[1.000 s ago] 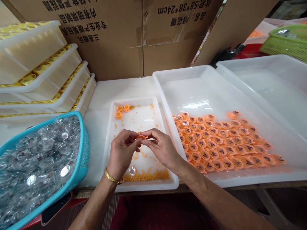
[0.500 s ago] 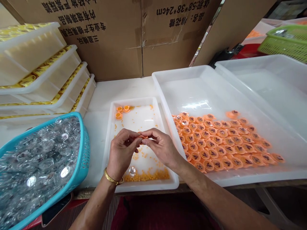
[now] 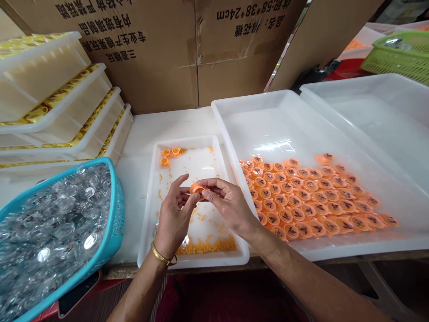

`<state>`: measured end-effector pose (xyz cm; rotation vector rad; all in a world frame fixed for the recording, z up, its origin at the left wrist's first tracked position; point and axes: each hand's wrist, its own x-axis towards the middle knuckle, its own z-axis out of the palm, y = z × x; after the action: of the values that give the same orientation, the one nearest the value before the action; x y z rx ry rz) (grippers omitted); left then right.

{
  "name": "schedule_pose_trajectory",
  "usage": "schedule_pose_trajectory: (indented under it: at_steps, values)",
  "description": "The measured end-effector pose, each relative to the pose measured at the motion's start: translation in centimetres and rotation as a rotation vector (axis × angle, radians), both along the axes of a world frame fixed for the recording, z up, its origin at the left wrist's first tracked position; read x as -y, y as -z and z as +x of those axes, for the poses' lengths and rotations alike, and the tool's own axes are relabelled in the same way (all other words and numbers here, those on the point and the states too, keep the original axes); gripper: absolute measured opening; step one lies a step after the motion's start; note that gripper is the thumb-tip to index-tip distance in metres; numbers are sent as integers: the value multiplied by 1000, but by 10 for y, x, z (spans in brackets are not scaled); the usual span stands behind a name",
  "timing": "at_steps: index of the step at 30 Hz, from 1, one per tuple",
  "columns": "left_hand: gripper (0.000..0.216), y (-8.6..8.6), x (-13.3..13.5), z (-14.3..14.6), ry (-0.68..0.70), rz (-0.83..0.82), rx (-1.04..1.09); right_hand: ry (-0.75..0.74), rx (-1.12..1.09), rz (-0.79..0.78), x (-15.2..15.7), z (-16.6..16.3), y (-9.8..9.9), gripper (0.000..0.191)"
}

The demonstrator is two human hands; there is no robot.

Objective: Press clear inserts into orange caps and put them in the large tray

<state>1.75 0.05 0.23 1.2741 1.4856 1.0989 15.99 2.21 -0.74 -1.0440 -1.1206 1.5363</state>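
In the head view, the left hand [image 3: 174, 219] had just raised its index finger, baring more of the orange cup [image 3: 195, 187] that it and the right hand [image 3: 232, 206] pinched above the white tray [image 3: 214, 260], midway between its side edges: apparently a regrip, not a release.

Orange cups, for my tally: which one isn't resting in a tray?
The orange cup held in the right hand, above the small white tray; the other cups lie in trays.
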Motion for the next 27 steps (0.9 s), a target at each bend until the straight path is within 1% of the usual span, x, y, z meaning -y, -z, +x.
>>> schedule_pose_trajectory:
  at_steps: [3,7,9,11,14,17,19,21,22,23,25,26,27]
  values:
    - [32,-2,-1,0,59,-27,-11,1,-13,-9,1,0,-1,22]
    - [33,-5,0,-1,33,5,-107,-22,-23,-30,0,-1,0,28]
    - [37,-7,2,-4,13,-1,-173,-57,-68,-56,-1,-2,1,32]
    - [43,-7,3,-10,20,-76,-191,-83,-118,-91,-2,-3,2,39]
    - [50,-7,3,-20,58,-216,-160,-111,-160,-141,1,-7,2,46]
    - [51,-8,5,-22,68,-245,-269,-149,-181,-178,6,-9,-4,41]
    - [51,-9,8,-19,87,-231,-327,-150,-126,-146,5,2,-11,36]
    - [55,-7,10,-14,130,-191,-274,-83,26,-69,-7,29,-20,31]
    - [60,-6,11,-13,140,-158,-217,-28,164,-29,-16,51,-25,29]
    - [65,-4,12,-12,135,-127,-165,70,334,6,-28,76,-30,27]
    - [71,0,12,-15,88,-111,-120,242,909,21,-56,134,-37,24]
    - [70,3,12,-18,66,-133,-129,302,1037,-20,-69,162,-38,22]
    - [68,5,12,-21,57,-168,-151,321,1115,-52,-81,189,-37,20]
